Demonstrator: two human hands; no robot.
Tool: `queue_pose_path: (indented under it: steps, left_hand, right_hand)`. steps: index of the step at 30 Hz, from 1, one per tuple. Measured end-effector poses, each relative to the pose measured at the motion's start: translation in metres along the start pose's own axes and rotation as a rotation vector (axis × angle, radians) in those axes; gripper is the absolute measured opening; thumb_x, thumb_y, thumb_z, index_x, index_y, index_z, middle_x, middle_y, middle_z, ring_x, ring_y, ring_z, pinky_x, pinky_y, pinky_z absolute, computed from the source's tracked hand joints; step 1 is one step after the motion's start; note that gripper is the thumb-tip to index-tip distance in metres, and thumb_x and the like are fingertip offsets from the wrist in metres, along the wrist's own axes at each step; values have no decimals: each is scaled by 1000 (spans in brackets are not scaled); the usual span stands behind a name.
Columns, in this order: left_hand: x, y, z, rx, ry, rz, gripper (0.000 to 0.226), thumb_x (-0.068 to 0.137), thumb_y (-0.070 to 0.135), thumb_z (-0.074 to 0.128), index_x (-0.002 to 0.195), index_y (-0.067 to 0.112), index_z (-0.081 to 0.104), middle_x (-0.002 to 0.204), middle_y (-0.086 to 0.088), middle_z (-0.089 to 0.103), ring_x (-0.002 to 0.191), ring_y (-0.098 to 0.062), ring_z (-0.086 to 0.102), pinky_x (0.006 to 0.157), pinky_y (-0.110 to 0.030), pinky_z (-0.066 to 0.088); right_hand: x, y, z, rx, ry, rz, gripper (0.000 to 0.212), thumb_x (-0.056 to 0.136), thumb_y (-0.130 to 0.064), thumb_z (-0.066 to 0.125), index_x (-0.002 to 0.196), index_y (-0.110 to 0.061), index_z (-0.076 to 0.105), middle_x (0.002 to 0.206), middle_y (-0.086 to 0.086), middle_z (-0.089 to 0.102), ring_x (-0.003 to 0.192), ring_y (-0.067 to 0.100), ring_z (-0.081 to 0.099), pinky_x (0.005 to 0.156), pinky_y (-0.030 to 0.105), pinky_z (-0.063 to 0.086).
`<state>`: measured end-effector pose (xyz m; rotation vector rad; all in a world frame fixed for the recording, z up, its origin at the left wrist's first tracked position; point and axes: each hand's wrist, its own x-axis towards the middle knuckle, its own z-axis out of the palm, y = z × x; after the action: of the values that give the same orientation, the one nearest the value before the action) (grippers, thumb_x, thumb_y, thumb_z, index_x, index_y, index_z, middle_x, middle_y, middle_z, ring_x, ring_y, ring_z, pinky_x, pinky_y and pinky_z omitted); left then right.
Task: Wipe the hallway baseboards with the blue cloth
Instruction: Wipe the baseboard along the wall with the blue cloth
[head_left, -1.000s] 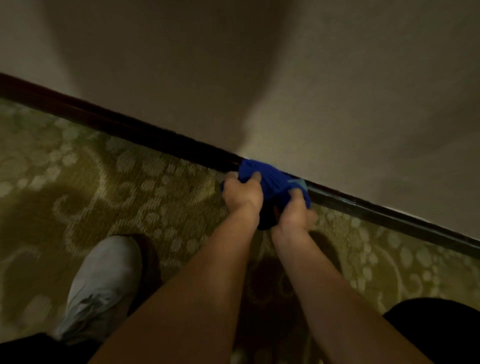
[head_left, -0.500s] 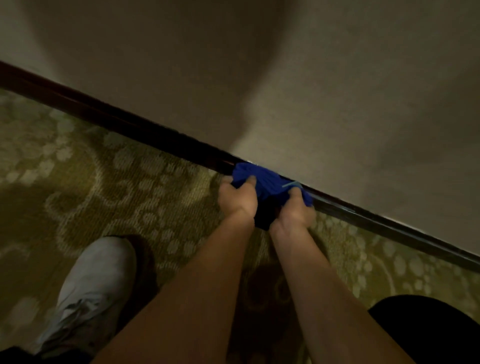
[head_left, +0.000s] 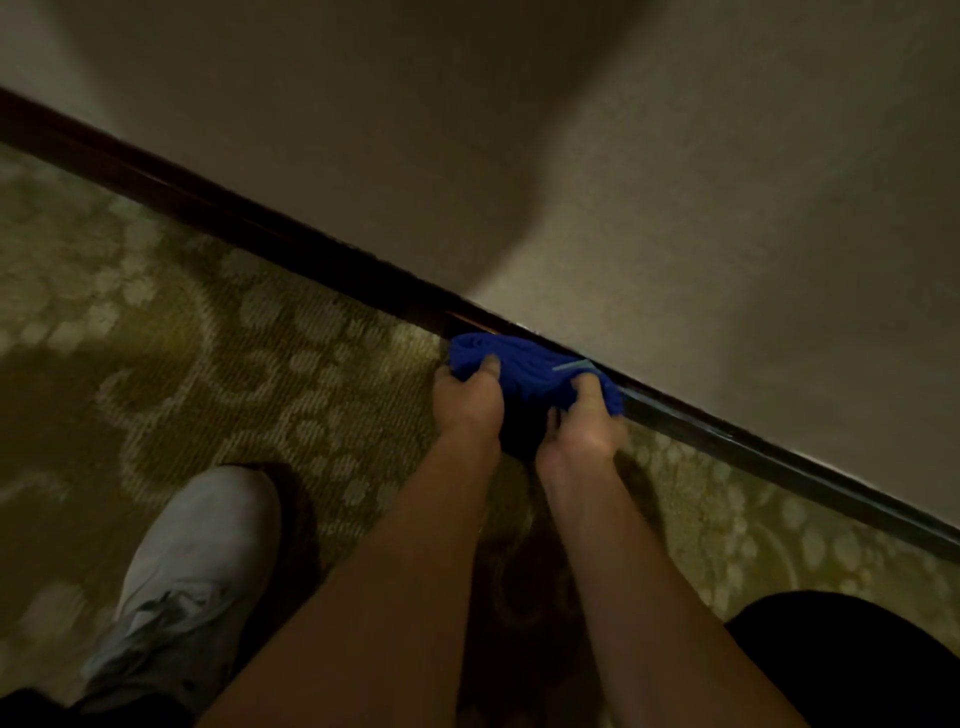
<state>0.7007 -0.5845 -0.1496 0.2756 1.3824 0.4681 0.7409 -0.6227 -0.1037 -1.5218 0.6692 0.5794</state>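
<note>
A bunched blue cloth (head_left: 524, 369) is pressed against the dark wooden baseboard (head_left: 260, 228), which runs diagonally from upper left to lower right at the foot of the wall. My left hand (head_left: 467, 402) grips the cloth's left side with the thumb on top. My right hand (head_left: 582, 426) grips its right side. The two hands sit close together, and the lower part of the cloth is hidden in shadow between them.
A beige wall (head_left: 675, 208) rises behind the baseboard, with my shadow on it. Olive patterned carpet (head_left: 208, 338) covers the floor. My white shoe (head_left: 192, 571) rests at lower left, and a dark-clothed knee (head_left: 841, 660) is at lower right.
The cloth and both hands stay on the baseboard, with almost no shift along it. The view has moved slightly, so the baseboard sits a little differently in frame.
</note>
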Motion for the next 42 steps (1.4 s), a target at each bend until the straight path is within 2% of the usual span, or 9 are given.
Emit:
queue_pose_path:
  steps: [7,10,13,16,21,28,31,36,42]
  left_hand:
    - [-2,-13,5,-29,27,15,38,96,21,59,131,13,47,131,-11,57,117,-31,59,100,-42,49]
    - [-20,-26,15,-14,-69,-31,44,97,15,58,139,13,45,132,-9,57,107,-24,60,83,-31,52]
    - [-14,-24,14,-83,-60,-46,42,96,14,57,137,13,48,121,-10,61,86,-19,61,57,-21,50]
    - [3,-12,-6,-216,33,-27,38,95,20,58,131,7,53,87,-9,63,56,-13,54,42,-17,44]
    - [29,11,-20,-518,-7,40,75,68,39,73,138,21,51,121,-10,68,98,-27,71,79,-46,60]
    - [-25,-37,31,-193,-109,-93,49,94,16,62,140,16,46,130,-12,61,103,-23,65,72,-30,59]
    - [-23,-18,20,-293,-95,-94,42,95,15,58,136,14,51,124,-9,64,88,-16,65,65,-23,55]
    - [-41,4,-15,-565,-107,-79,40,98,24,51,136,12,52,133,-9,56,103,-21,60,69,-29,54]
    - [-86,15,-44,-391,-64,45,38,97,20,54,135,14,52,118,-7,62,107,-23,61,77,-29,53]
  right_hand:
    - [13,-28,-24,-166,-87,-6,21,86,-2,66,82,-17,52,83,2,59,77,14,61,81,29,53]
    - [27,-36,-43,-49,-7,3,17,86,-4,64,98,-13,56,95,3,62,101,21,64,77,27,54]
    - [26,-20,-25,-25,21,-26,14,90,-6,59,85,-19,55,87,1,62,80,15,62,59,21,53]
    - [11,6,0,-109,-79,-50,20,90,-4,59,83,-21,53,92,9,66,84,23,64,77,38,56]
    - [-6,16,3,-69,-328,108,16,85,-2,61,98,-11,63,93,14,70,86,30,68,72,37,57]
    - [41,-25,-41,285,0,146,50,74,-12,65,124,-13,57,120,14,65,102,28,64,88,44,56]
    - [26,-17,-38,200,-64,117,29,88,-9,61,116,-16,56,102,5,65,85,16,62,62,27,51]
    - [-1,-13,-29,-12,-396,204,18,88,3,55,87,-15,54,89,6,61,77,13,60,68,21,49]
    - [-25,-30,-36,-258,-403,121,39,78,-6,63,116,-5,57,110,11,64,93,24,62,73,33,54]
